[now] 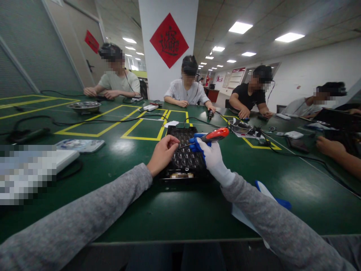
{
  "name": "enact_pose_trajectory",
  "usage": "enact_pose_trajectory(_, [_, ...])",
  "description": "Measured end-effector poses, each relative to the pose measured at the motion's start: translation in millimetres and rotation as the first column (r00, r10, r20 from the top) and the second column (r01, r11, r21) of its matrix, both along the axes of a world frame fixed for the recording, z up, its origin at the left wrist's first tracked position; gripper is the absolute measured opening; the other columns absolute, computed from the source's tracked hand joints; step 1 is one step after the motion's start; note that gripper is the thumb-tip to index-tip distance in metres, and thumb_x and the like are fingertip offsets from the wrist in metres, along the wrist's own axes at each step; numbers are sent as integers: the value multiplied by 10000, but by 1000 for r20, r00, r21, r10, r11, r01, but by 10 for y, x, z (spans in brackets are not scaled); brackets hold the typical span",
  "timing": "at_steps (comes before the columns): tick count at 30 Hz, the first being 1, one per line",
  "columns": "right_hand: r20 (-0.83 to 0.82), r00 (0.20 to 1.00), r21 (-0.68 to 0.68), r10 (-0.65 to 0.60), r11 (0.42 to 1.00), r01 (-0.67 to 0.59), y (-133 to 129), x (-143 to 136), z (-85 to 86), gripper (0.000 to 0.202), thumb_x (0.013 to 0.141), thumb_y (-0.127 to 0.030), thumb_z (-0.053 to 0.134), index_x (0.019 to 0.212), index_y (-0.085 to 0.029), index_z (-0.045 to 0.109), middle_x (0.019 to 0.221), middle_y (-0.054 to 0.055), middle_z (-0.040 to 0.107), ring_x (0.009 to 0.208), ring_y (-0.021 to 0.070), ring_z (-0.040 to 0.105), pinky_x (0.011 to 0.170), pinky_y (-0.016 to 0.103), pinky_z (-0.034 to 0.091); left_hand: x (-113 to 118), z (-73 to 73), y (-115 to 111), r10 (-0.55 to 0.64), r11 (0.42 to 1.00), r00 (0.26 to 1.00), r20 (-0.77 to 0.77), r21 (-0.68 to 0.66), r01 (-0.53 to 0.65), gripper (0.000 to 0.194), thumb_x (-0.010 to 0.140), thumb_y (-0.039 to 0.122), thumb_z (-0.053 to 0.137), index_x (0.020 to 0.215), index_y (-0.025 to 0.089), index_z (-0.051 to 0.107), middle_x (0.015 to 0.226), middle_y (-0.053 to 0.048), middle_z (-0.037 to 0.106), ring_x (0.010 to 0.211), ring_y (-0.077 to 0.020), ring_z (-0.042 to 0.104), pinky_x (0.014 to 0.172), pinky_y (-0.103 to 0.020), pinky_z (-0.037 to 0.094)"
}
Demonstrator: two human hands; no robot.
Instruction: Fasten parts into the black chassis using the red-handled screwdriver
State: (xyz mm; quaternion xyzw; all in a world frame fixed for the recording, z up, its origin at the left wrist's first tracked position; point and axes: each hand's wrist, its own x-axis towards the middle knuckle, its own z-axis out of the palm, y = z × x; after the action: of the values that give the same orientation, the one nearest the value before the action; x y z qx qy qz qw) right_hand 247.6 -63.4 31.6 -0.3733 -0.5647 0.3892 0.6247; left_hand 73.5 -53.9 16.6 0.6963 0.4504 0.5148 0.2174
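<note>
My right hand (210,156), in a white glove with blue fingertips, grips a red-handled screwdriver (216,134) whose thin shaft points left toward my left hand. My bare left hand (163,153) has its fingers pinched together at the screwdriver's tip, possibly on something too small to see. Both hands hover over a flat black device (184,155) with an open patterned face, lying on the green table (175,210) in front of me.
A spare white and blue glove (267,195) lies under my right forearm. Metal bowls (84,107) (239,126), cables, a white box (293,134) and yellow tape lines cover the table. Several people sit around the far side; a co-worker's hand (328,146) rests at right.
</note>
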Motion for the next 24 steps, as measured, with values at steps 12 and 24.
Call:
enact_pose_trajectory(12, [-244,970,10,18,1000,-16,-31,-7,21,332,759,-406,595,981,-160,572,778,24,679,597,124,617,596,280,522,7,-43,-3,-31,997,987,-160,-78,19,230,743,266,600,946,160,627,725,-5,616,667,-128,561,632,-256,426])
enact_pose_trajectory(24, [-214,974,15,-78,996,83,-69,2,47,366,761,-444,574,988,-157,567,792,36,675,612,123,612,574,260,513,18,-28,-6,-72,990,997,1,-121,72,229,755,332,607,885,165,695,789,-53,707,729,-185,624,702,-298,450])
